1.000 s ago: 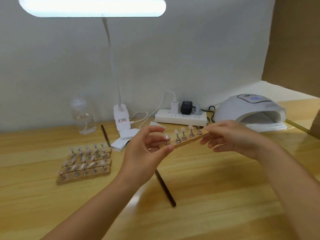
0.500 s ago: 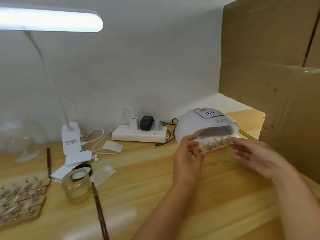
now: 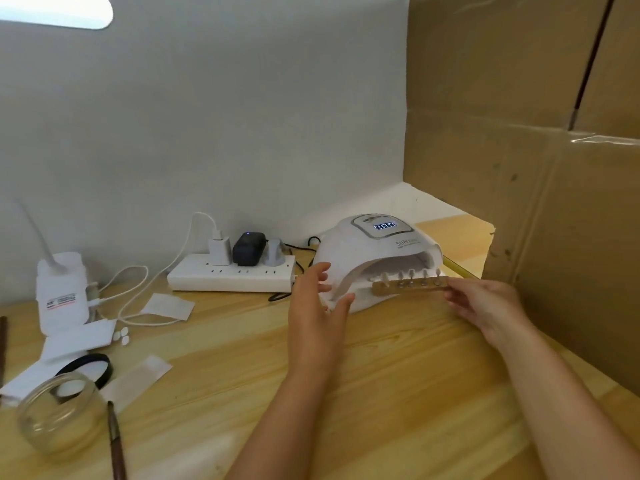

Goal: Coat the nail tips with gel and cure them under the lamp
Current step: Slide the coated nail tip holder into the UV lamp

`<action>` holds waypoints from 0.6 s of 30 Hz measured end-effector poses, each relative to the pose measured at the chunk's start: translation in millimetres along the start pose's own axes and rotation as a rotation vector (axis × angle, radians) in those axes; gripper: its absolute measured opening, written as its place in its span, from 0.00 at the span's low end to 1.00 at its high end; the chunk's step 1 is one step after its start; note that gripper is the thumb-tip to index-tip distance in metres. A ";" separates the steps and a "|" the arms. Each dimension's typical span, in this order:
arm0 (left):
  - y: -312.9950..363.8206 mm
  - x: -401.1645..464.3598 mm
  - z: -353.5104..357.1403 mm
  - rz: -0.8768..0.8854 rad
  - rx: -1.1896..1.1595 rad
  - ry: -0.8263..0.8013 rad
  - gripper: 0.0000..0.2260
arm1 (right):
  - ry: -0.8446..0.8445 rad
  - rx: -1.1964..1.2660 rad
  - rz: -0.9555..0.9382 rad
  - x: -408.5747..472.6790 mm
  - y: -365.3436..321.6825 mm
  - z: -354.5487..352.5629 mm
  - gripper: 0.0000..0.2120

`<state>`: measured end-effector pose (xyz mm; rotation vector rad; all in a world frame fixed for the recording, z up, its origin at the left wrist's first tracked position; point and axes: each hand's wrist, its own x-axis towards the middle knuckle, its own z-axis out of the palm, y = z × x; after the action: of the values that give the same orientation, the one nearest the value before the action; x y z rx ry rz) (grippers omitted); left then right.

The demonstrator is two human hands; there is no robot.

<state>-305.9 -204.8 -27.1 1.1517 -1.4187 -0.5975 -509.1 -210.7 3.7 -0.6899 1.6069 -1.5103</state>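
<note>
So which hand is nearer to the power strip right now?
Left. The left hand is open beside the curing lamp, just right of the power strip. The right hand pinches the wooden strip's far end, beyond the lamp opening.

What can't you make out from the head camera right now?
- Curing lamp interior: shadowed under the hood, lit or not unclear.
- Display digits: too small and blurred.
- Nail tips on the wooden strip: too small to show any gel.
- Right hand grip on the strip's end: fingertips hidden by the hand itself.
- Brush: handle cut off by the bottom edge.
- Desk lamp head: cut off by the top edge.
</note>
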 end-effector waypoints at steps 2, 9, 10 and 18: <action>-1.7 0.2 2.0 -0.012 0.020 -0.025 0.20 | 0.039 0.033 0.038 4.1 -0.5 -0.2 0.05; -6.7 1.3 4.3 -0.056 0.059 -0.074 0.21 | -0.148 0.182 0.197 12.0 0.1 27.1 0.08; -7.1 1.4 4.2 -0.069 0.053 -0.081 0.21 | -0.166 0.177 0.205 12.6 0.7 31.4 0.08; -8.9 3.1 6.1 -0.118 0.020 -0.081 0.22 | -0.131 -0.005 0.187 16.5 1.9 46.6 0.09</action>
<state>-308.5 -212.5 -34.7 1.2457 -1.4346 -0.7214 -478.3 -249.3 0.7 -0.6105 1.5315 -1.2998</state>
